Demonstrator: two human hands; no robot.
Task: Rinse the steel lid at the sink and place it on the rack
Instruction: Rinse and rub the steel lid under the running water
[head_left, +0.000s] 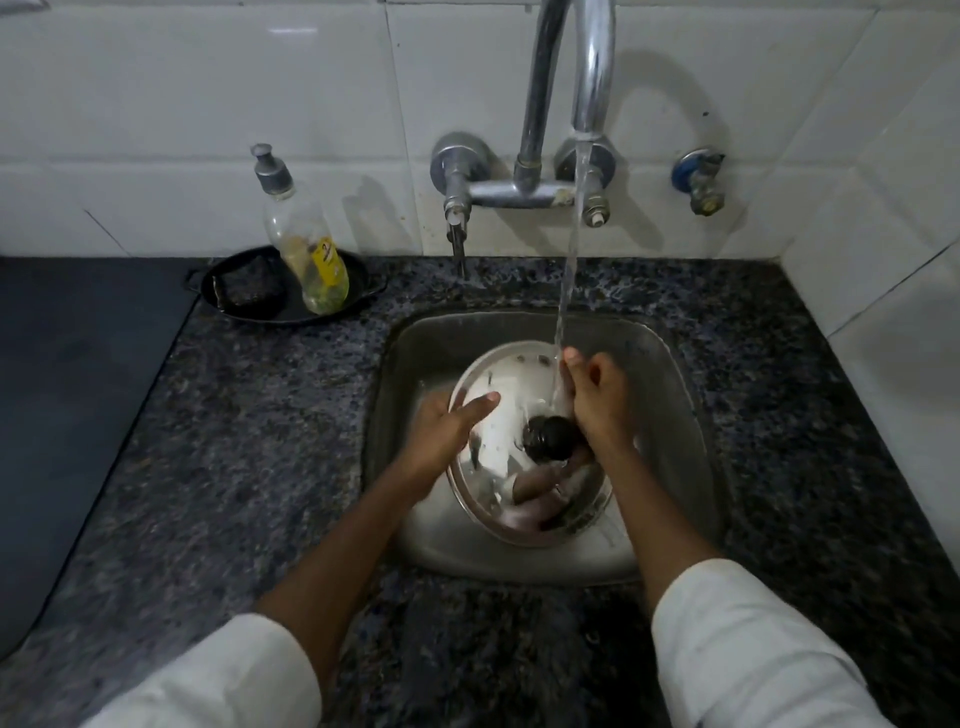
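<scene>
White wall tiles back a dark speckled stone surface (249, 415) with a small steel sink (670, 364) set into it, and a chrome tap (592, 78) pours a thin stream of water (569, 270) down onto the steel lid (498, 374), which is held tilted inside the sink with its black knob (550, 437) facing the person. The left hand (441, 434) lies mostly open on the lid's left rim, thumb stretched across the shiny top, while the right hand (597, 400) closes its grip on the lid's right edge beside the knob, just where the water lands. At the back left of the surface a soap bottle (306, 249) leans in a black dish (358, 270) next to a dark scrubber (249, 288).
</scene>
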